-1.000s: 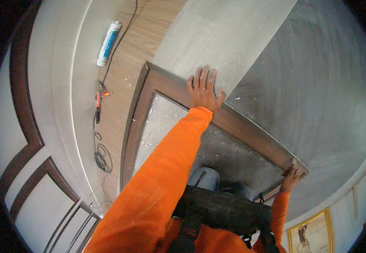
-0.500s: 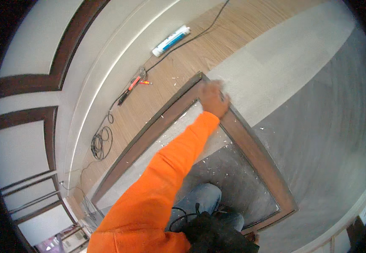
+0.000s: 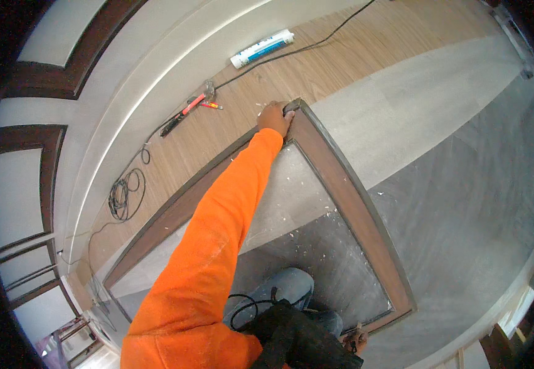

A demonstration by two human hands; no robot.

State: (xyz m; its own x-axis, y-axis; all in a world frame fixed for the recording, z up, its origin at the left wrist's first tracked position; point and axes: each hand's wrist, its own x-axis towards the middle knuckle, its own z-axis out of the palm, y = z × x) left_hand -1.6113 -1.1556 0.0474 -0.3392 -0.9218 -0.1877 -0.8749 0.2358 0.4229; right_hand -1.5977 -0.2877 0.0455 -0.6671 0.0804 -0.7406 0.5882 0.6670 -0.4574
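A large brown wooden frame (image 3: 347,187) with dark edges lies over the floor, its far corner pointing away from me. Just left of that corner, my left hand (image 3: 274,118) has its fingers closed around the frame's outer edge, at the end of an orange sleeve. Low in the view, my right hand (image 3: 357,340) is at the near rail of the frame, its fingers curled at the edge and partly hidden. My jeans-clad knee (image 3: 288,286) shows inside the frame's opening, where pale chips are scattered on the floor.
Along the left wall lie a white and blue sealant cartridge (image 3: 262,48), a hammer with a red and black handle (image 3: 184,115), a small red and yellow tool (image 3: 210,105) and a coiled black cable (image 3: 121,195). Dark-trimmed panels (image 3: 18,184) line the wall. Grey floor (image 3: 457,166) extends right.
My left hand has moved from the right side of the frame's far corner to its left side and closed on the edge. The view has shifted slightly; my right hand stays at the near rail.
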